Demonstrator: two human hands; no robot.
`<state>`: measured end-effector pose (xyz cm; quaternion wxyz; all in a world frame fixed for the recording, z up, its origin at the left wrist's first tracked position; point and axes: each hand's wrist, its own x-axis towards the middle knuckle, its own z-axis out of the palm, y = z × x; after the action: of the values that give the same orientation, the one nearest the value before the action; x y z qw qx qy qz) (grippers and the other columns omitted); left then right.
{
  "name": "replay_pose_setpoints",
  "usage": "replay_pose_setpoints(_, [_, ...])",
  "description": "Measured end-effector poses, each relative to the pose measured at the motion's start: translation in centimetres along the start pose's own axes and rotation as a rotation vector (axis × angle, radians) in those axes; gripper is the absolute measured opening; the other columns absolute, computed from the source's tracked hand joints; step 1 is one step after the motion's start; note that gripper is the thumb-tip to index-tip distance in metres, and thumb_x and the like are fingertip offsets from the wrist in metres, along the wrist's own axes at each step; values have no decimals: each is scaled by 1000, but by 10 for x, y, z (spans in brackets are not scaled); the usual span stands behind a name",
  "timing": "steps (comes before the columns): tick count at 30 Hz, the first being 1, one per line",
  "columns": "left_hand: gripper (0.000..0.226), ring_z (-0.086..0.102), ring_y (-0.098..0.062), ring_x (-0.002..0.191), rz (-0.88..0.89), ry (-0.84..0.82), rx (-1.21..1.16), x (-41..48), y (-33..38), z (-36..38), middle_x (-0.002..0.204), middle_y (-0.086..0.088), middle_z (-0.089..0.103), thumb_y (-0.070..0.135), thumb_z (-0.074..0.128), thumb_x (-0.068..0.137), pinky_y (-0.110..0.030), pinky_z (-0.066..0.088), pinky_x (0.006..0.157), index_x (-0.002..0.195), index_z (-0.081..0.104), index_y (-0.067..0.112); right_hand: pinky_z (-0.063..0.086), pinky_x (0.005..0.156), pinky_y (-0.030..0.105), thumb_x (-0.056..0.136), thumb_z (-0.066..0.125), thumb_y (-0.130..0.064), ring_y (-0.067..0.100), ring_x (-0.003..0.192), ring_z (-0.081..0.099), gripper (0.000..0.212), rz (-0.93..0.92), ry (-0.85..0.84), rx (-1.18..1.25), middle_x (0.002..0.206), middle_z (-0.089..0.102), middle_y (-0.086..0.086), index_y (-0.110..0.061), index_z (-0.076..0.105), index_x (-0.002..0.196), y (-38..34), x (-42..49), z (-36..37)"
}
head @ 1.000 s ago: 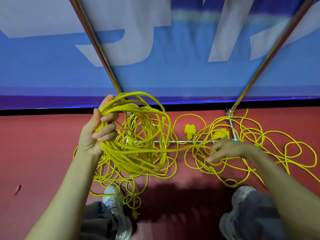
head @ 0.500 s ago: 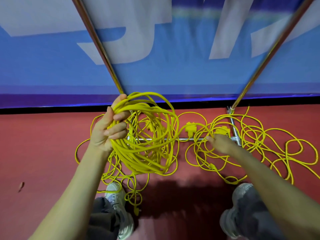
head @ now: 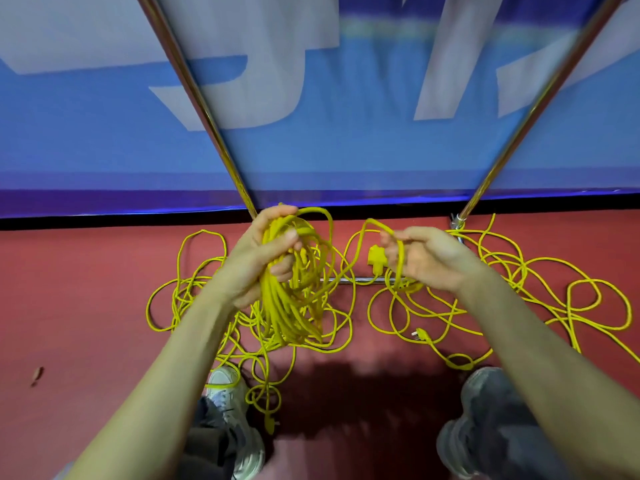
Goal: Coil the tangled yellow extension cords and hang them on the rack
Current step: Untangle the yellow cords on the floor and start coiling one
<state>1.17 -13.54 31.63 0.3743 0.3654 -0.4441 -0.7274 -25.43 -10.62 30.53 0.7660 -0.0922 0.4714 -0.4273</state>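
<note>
My left hand [head: 258, 258] grips a thick bundle of coiled yellow cord [head: 289, 306] that hangs down from my fist. My right hand [head: 424, 256] pinches a single yellow strand, lifted off the floor and arching over to the bundle. A yellow socket block [head: 375, 259] lies on the floor just left of my right fingers. More tangled yellow cord [head: 540, 289] sprawls over the red floor on both sides. The rack's two slanted metal poles [head: 204, 109] rise left and right, joined by a low crossbar [head: 353, 280].
A blue banner wall [head: 346, 143] stands right behind the rack. My two shoes [head: 230, 414] stand at the bottom, with cord loops and a plug [head: 420, 336] on the floor around them. A small scrap [head: 36, 374] lies far left.
My right hand has risen from the floor tangle with a strand pinched in it and moved toward the bundle. The left hand with the coil has shifted right, closer to the middle.
</note>
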Motion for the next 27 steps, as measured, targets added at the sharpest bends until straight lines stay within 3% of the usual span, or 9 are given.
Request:
replay_pose_setpoints(3, [44,37,-8,40,26,23,80,-5,-14,22,65,-3,50,5,68,81,-20,36,43,117,50,23,57,56,29,93,46,-1,16,64,59,13,-99,-37,297,75,55,11,6,57,95,-1,-10,28])
replay_pose_setpoints(6, [36,41,-11,44,57,79,85,-3,-28,31,68,-10,45,9,65,80,-22,40,46,112,51,21,59,61,45,93,46,3,24,76,58,9,-117,-5,417,78,50,15,2,53,88,9,-15,50])
replay_pose_setpoints(9, [35,51,-14,50,58,93,65,-4,-29,35,84,-19,57,9,68,82,-23,45,49,111,51,19,56,76,44,93,51,-4,17,74,64,10,-122,-19,163,72,58,6,-9,52,85,21,-18,65])
replay_pose_setpoints(11, [36,58,-14,57,67,87,77,-5,-31,39,85,-10,66,9,70,83,-23,46,50,112,50,17,56,72,37,91,56,-6,15,64,66,8,-194,-10,3,64,64,-1,-14,53,91,31,-17,70])
replay_pose_setpoints(15, [39,55,-8,60,74,57,71,-7,-31,49,77,5,66,6,64,77,-21,46,49,113,49,14,54,65,29,89,62,-10,14,66,61,10,-317,103,-11,73,62,0,-16,53,89,32,-16,75])
replay_pose_setpoints(18, [41,55,-9,59,71,41,103,-9,-32,54,78,3,66,3,68,75,-21,46,48,110,51,16,44,61,22,87,64,-19,3,64,57,10,-386,194,-114,77,61,-3,-19,56,82,24,-13,71])
replay_pose_setpoints(23, [36,53,-13,61,106,95,104,-9,-35,63,75,-2,63,-1,70,76,-21,43,45,103,53,16,49,67,22,94,55,-30,9,69,62,18,-432,168,-165,74,64,-1,-13,59,89,29,-6,64])
replay_pose_setpoints(25, [34,56,-16,66,125,187,-5,-5,-27,60,79,-5,65,3,69,74,-20,42,45,101,53,17,49,68,24,99,45,-28,13,76,62,23,-454,160,-323,80,64,2,-9,58,98,32,-2,58])
replay_pose_setpoints(27, [31,58,-14,62,132,255,-110,-2,-16,53,81,-8,66,0,65,77,-19,42,45,100,52,17,45,75,23,96,48,-12,14,88,58,10,-469,49,-727,90,62,-1,-12,56,104,42,1,45])
